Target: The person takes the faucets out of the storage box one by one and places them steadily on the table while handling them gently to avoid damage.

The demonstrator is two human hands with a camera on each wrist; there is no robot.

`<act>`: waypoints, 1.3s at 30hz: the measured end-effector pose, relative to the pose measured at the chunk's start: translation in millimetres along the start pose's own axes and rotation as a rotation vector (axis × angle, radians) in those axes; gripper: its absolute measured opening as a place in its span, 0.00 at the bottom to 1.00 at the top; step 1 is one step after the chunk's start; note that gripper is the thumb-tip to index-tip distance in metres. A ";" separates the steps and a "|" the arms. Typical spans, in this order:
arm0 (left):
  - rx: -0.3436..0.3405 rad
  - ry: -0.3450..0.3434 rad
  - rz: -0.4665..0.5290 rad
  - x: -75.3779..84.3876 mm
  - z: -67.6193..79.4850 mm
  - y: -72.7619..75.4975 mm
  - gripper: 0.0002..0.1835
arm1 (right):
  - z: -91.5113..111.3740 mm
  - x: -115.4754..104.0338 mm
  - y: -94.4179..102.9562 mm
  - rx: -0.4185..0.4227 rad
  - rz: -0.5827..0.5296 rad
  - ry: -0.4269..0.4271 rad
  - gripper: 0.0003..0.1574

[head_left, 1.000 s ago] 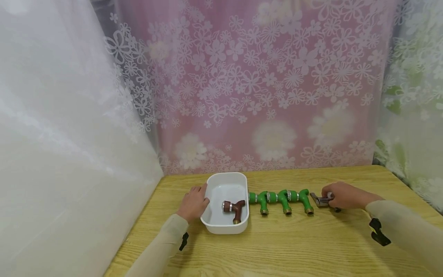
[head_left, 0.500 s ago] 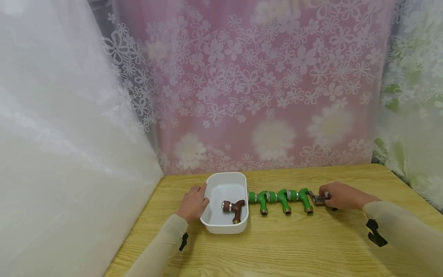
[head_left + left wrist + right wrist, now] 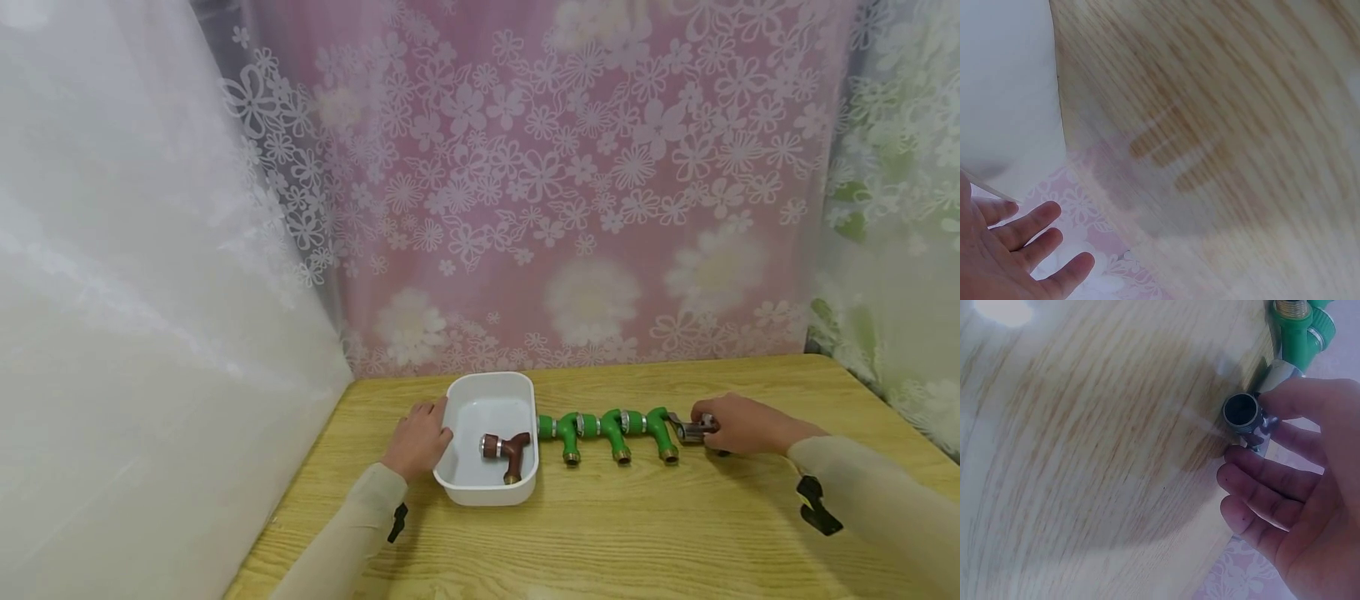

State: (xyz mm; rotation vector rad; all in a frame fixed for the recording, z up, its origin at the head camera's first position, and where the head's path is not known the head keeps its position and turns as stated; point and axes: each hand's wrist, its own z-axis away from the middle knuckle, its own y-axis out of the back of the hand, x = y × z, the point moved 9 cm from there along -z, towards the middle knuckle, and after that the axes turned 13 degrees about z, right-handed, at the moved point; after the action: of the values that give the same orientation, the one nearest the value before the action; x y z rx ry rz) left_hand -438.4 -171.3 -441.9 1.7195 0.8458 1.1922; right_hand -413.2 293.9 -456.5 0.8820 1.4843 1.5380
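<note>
My left hand holds the left rim of a white plastic tub, its thumb over the rim; the other fingers stretch loosely beside the tub's outer wall. Inside the tub lies a brown tap with a brass-coloured end. At the far right, my right hand pinches a chrome tap between thumb and fingertips, while the lower fingers hang loosely curled. The tap's threaded round opening faces the right wrist camera. Its left end sits right at the last green tap.
Several taps line up between tub and right hand: three green ones, the leftmost close against the tub's right wall, with brass ends facing me. The wooden table backs onto a pink flowered curtain. A white sheet hangs at left.
My right hand has moved slightly left with the chrome tap, closing the gap to the green row. The left hand and the tub stay in place.
</note>
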 end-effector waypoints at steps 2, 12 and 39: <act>-0.002 0.000 -0.001 -0.4 0.3 -0.2 0.31 | 0.4 0.9 0.0 -0.007 0.013 -0.005 0.22; -0.010 0.006 -0.002 0.9 0.1 1.5 0.32 | 3.7 -1.6 17.2 0.032 0.149 -0.025 0.23; -0.011 0.008 0.002 -2.8 -2.8 -1.3 0.32 | -44.6 -145.9 73.9 0.045 0.182 0.218 0.18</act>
State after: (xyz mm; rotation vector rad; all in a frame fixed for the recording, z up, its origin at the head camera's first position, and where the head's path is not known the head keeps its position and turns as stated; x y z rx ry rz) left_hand -442.0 -172.5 -443.7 1.7079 0.8417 1.2037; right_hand -396.2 144.2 -378.7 0.9202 1.6348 1.7868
